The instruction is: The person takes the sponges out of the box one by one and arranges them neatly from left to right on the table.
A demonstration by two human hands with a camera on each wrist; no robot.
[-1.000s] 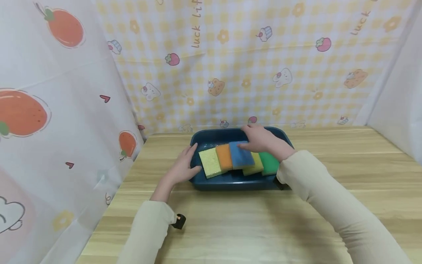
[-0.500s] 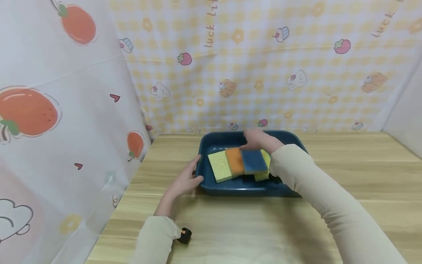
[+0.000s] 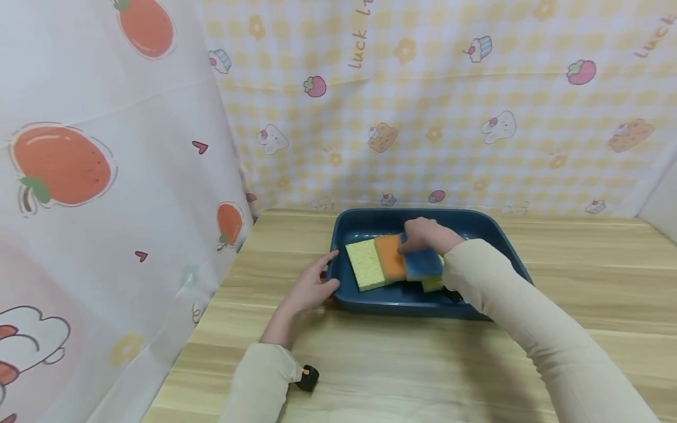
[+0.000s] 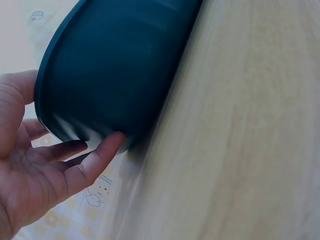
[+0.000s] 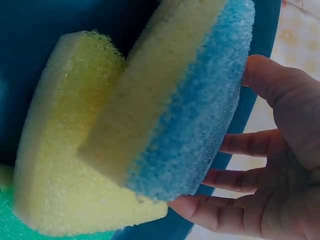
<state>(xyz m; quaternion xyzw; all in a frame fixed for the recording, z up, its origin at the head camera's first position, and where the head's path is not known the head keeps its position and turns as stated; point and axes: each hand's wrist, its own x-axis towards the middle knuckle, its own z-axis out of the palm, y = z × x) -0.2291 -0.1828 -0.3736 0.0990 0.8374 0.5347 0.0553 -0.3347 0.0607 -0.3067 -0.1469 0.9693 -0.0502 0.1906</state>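
A dark blue plastic bin (image 3: 402,306) holds several sponges. My right hand (image 3: 425,234) reaches into it, with the thumb and fingers at the edges of a blue-and-cream sponge (image 5: 195,105); this sponge leans on a yellow one (image 5: 75,140). My fingertips (image 5: 250,142) go partly out of sight behind the blue face. My left hand (image 3: 312,285) rests at the bin's left end. In the left wrist view, its thumb lies at the rim and its extended fingers touch the end wall.
Left of the blue sponge, inside the bin, lie an orange sponge (image 3: 390,257) and a pale yellow sponge (image 3: 366,265). A green one (image 5: 40,220) shows low in the right wrist view. The bin stands on a wooden table (image 3: 402,358) before a patterned curtain (image 3: 423,117).
My right hand has come down from above the sponges to the blue sponge, its fingers now at its edges. My left hand stays at the bin's left end. The head view has shifted left.
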